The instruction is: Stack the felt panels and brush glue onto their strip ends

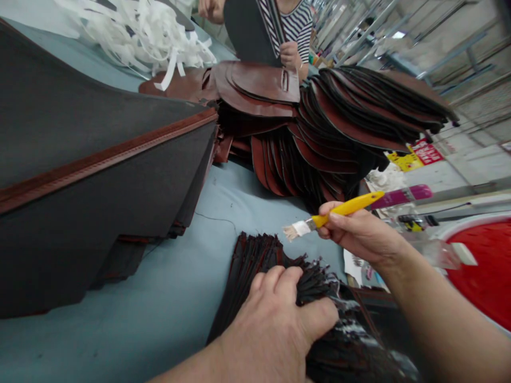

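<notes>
1. Two grips work low in the view. The left grip [271,324], at 6 o'clock, is curled closely over a bundle of dark leather pieces [271,271], with its thumb pressed against the bundle's right side.
2. The right grip [359,231], at 4 o'clock, is closed narrowly around the yellow handle of a flat brush [343,208]. The pale bristles point toward 9 o'clock, just beside the top of the bundle and not touching it.
3. The bundle lies on a pale blue surface [120,340] and runs past the bottom edge of the view.
4. Open surface lies at 8 o'clock, between the bundle and a large dark panel with a brown edge [80,159] at 9 o'clock.
5. A fan of brown and black leather pieces [319,133] sits at 12 o'clock, beyond the brush.
6. Farther off, white paper strips [147,37] lie at 11 o'clock, a co-worker in a striped top [297,24] holds a dark panel [249,32] at 12 o'clock, and a round red object [483,266] sits at 3 o'clock.
</notes>
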A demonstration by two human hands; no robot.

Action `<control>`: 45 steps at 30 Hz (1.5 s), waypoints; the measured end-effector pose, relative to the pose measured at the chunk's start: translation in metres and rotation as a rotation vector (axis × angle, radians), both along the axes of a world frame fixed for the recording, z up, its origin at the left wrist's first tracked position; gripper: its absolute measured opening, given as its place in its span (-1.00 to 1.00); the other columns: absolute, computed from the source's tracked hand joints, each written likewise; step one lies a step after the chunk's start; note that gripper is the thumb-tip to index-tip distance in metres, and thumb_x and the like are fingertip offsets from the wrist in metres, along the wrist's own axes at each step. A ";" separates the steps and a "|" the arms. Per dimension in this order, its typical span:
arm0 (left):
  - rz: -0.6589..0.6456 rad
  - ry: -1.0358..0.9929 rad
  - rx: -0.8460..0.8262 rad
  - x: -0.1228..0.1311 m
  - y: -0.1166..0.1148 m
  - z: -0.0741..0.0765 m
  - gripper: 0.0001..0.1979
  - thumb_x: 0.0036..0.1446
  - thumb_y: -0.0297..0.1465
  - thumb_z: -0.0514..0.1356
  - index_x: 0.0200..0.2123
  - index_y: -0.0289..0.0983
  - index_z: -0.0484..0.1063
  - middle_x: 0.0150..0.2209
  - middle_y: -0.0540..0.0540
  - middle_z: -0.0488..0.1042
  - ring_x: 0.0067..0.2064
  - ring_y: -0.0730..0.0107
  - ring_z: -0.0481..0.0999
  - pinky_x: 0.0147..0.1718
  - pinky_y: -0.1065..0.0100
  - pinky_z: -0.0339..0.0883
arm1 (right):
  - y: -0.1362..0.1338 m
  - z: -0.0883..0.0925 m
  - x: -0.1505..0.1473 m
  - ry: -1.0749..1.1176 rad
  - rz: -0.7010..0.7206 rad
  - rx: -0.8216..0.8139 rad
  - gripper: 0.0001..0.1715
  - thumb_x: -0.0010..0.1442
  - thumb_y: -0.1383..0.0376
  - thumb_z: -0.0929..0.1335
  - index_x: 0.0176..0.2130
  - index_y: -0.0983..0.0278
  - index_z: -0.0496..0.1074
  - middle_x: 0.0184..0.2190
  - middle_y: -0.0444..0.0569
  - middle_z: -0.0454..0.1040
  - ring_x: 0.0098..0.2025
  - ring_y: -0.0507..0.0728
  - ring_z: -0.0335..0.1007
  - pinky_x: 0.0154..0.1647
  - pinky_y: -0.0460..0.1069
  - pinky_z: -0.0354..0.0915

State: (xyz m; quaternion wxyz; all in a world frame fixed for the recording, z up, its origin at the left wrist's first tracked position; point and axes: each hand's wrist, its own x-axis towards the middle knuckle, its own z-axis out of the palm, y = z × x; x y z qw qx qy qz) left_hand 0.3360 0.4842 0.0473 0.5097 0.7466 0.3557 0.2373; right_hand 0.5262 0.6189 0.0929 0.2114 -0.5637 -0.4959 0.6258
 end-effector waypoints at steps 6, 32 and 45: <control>0.018 -0.013 -0.024 0.001 0.000 -0.001 -0.35 -0.25 -0.35 0.29 0.02 -0.02 0.25 0.16 -0.19 0.06 0.09 -0.27 0.11 -0.04 -0.29 0.03 | 0.001 -0.004 0.011 -0.009 0.016 -0.079 -0.61 -0.21 0.08 0.52 -0.50 0.24 0.36 -0.66 -0.18 0.21 -0.59 0.03 0.15 -0.63 -0.09 0.02; 0.007 -0.008 -0.022 0.002 -0.003 -0.007 -0.34 -0.23 -0.33 0.24 0.05 -0.06 0.22 0.15 -0.25 0.03 0.07 -0.21 0.11 -0.03 -0.22 0.03 | 0.002 -0.016 -0.008 -0.117 0.008 -0.215 -0.37 -0.26 -0.20 0.43 -0.63 0.32 0.36 -0.87 -0.23 0.08 -0.82 -0.07 -0.02 -0.78 -0.16 -0.13; 0.025 -0.006 -0.020 0.002 -0.005 -0.013 -0.32 -0.25 -0.35 0.21 0.05 -0.08 0.19 0.18 -0.25 -0.02 0.14 -0.23 0.03 0.01 -0.24 -0.03 | 0.002 -0.057 -0.034 -0.233 -0.248 -0.130 -0.44 -0.05 -0.10 0.39 -0.60 0.34 0.29 -0.87 -0.19 0.16 -0.84 -0.07 0.03 -0.85 -0.19 -0.07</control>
